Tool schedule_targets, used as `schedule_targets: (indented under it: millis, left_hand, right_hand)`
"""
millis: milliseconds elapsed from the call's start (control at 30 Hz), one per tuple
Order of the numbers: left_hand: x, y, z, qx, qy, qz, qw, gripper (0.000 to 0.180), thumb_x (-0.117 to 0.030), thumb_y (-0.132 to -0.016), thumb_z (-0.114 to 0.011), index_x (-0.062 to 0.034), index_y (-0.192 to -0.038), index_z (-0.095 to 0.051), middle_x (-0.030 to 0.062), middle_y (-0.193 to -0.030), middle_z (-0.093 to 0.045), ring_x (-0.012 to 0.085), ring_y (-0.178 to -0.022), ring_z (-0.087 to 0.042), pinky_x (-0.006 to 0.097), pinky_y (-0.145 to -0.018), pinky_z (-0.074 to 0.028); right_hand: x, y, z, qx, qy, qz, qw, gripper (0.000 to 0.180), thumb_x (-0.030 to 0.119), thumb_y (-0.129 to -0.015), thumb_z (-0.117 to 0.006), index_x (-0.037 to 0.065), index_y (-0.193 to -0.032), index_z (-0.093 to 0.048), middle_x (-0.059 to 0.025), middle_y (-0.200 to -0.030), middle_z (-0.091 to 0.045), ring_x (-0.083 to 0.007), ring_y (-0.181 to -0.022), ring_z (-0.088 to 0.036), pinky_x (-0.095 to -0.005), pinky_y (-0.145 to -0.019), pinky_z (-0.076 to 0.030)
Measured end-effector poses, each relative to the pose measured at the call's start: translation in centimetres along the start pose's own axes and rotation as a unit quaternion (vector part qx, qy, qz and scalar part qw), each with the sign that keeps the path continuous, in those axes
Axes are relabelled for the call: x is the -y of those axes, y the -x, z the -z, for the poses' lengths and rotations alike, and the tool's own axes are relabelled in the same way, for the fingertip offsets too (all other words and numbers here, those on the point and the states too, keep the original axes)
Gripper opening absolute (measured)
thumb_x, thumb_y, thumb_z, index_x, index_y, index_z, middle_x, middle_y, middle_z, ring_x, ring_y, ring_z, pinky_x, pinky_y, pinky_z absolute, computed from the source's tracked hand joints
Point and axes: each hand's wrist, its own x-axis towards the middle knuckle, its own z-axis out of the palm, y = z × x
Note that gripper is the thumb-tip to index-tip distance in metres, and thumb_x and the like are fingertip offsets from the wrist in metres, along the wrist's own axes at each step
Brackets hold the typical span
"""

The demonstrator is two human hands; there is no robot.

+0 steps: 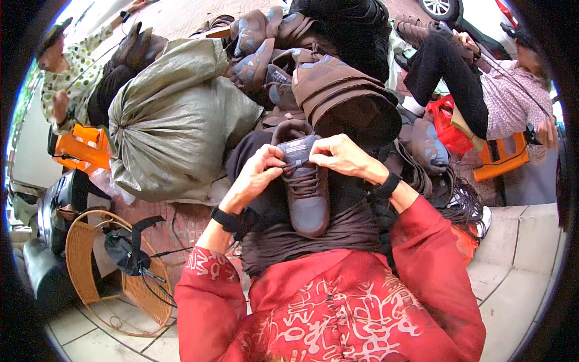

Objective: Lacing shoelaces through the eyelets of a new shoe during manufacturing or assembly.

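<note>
Grey-brown lace-up shoe [309, 210] lies over the lap [356, 190]; left hand [265, 166] pinches its dark lace [303, 188], right hand [332, 154] its blue-grey tongue [297, 150] edge (best, I think, to pull evenly, tongue flat).

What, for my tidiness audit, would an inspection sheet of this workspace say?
Surface: lap, draped with bundled dark laces.
Job's things: dark shoe over the lap, toe toward the wearer.
Clutter: heaped shoes ahead; grey-green sack; wicker item.
Left hand: fingers pinched beside the shoe's tongue.
Right hand: at the tongue; exact grip unclear.
Cables: thin black cord near the wicker item.
Surroundings: two seated people; car wheel.
</note>
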Motion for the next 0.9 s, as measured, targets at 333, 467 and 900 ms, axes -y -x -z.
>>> schedule_targets:
  millis: [333,467,900]
  left_hand:
    - [-0.3,-0.6,0.0,0.007,-0.037,0.041,0.998,0.027,-0.001,-0.078,-0.059,-0.0042,-0.102,-0.047,0.0036,-0.089,-0.058,0.0093,-0.080,-0.054,0.022,-0.074,-0.042]
    - [1.0,-0.6,-0.1,-0.039,-0.070,0.012,0.997,0.026,-0.003,-0.076,-0.063,-0.0039,-0.098,-0.050,0.0029,-0.085,-0.058,0.0080,-0.076,-0.054,0.021,-0.070,-0.043]
    - [-2.1,1.9,-0.8,-0.145,-0.255,-0.101,0.951,0.014,-0.005,-0.074,-0.065,-0.0026,-0.088,-0.064,0.0091,-0.081,-0.065,0.0165,-0.074,-0.063,0.025,-0.070,-0.048]
  right_hand:
    - [0.8,0.7,-0.3,-0.030,-0.049,-0.032,0.998,0.015,0.015,-0.077,-0.061,0.000,-0.082,-0.063,-0.0081,-0.066,-0.062,-0.0120,-0.060,-0.058,-0.0272,-0.057,-0.046]
    - [0.4,1.0,-0.8,-0.066,-0.092,-0.071,0.991,0.010,0.009,-0.079,-0.062,0.001,-0.085,-0.061,-0.0007,-0.068,-0.058,-0.0058,-0.063,-0.052,-0.0216,-0.058,-0.043]
    - [-0.5,3.7,4.1,-0.006,-0.046,-0.057,0.997,0.012,0.008,-0.079,-0.059,0.000,-0.087,-0.062,-0.0014,-0.071,-0.060,-0.0063,-0.067,-0.053,-0.0223,-0.061,-0.043]
